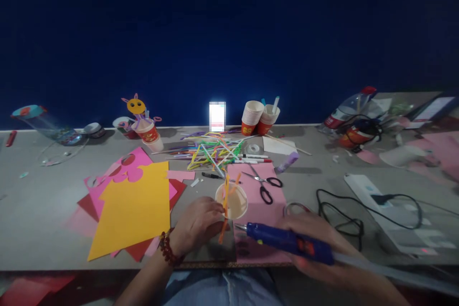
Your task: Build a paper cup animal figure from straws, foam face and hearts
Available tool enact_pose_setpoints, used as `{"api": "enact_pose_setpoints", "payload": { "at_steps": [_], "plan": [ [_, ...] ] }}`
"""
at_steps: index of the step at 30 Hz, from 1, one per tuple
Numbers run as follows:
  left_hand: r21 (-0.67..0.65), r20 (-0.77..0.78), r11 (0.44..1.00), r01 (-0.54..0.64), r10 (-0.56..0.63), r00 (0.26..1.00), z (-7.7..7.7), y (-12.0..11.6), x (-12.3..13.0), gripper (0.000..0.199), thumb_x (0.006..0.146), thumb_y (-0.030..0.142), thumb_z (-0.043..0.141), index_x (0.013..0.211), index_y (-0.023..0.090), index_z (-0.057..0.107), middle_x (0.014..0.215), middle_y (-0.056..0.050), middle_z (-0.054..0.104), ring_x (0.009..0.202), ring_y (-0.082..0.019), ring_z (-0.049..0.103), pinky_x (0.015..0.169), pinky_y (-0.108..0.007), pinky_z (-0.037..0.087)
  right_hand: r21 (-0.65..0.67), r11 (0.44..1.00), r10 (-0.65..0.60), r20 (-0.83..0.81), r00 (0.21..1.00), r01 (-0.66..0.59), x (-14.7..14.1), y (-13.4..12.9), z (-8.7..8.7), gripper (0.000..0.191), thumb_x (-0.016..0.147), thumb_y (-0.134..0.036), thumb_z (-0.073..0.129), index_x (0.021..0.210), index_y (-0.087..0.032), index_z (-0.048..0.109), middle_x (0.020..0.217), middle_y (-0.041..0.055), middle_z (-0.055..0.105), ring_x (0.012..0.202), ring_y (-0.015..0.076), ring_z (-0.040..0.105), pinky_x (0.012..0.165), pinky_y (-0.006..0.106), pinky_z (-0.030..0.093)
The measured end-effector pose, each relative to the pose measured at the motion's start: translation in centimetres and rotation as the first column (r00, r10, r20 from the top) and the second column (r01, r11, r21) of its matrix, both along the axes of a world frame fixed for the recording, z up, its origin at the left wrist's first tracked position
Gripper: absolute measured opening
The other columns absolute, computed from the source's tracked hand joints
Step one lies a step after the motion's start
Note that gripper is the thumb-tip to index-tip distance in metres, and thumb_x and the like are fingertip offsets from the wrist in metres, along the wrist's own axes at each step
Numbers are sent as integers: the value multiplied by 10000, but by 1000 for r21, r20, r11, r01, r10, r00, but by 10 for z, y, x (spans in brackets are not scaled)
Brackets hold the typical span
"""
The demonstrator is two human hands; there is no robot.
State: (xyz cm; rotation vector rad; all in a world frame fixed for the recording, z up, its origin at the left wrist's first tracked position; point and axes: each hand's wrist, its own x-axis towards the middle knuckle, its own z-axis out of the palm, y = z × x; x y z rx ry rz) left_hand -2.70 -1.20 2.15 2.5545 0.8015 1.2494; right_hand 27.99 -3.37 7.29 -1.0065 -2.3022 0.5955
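My left hand (201, 222), with a beaded bracelet on its wrist, has its fingers closed on an orange pipe cleaner (225, 201) at the left rim of a paper cup (237, 202). The cup's open mouth faces up toward me. In my right hand (319, 241) is a blue glue gun (283, 239), its metal tip pointing left, just below the cup. Part of the cup is hidden behind the left fingers. Black-handled scissors (263, 182) lie on pink paper (263, 210) beyond the glue gun.
Yellow paper (139, 210) lies over pink and red sheets at left. Pipe cleaners (215, 150) are heaped behind the cup, with stacked paper cups (252, 117) farther back. A decorated cup (145, 129) stands back left. At right are a black cable (340, 222) and a power strip (380, 220).
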Motion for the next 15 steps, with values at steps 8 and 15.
{"api": "enact_pose_setpoints", "payload": {
  "at_steps": [8, 15],
  "plan": [
    [33, -15, 999, 40, -39, 999, -9, -1, -6, 73, 959, 212, 558, 1021, 181, 581, 934, -80, 738, 827, -182, 693, 737, -313, 542, -105, 988, 123, 95, 988, -113, -17, 4, -4, 329, 964, -535, 420, 888, -253, 572, 717, 31, 647, 627, 208, 584, 578, 313, 386],
    [23, -52, 998, 53, -51, 997, -10, 1, -4, 115, 974, 258, 548, 965, 157, 604, 863, -73, 713, 823, -181, 680, 757, -313, 543, -29, 998, 68, 271, 960, -63, -20, -3, -16, 184, 858, -399, 542, 825, -219, 559, 702, 31, 642, 628, 204, 586, 592, 300, 355]
  ]
}}
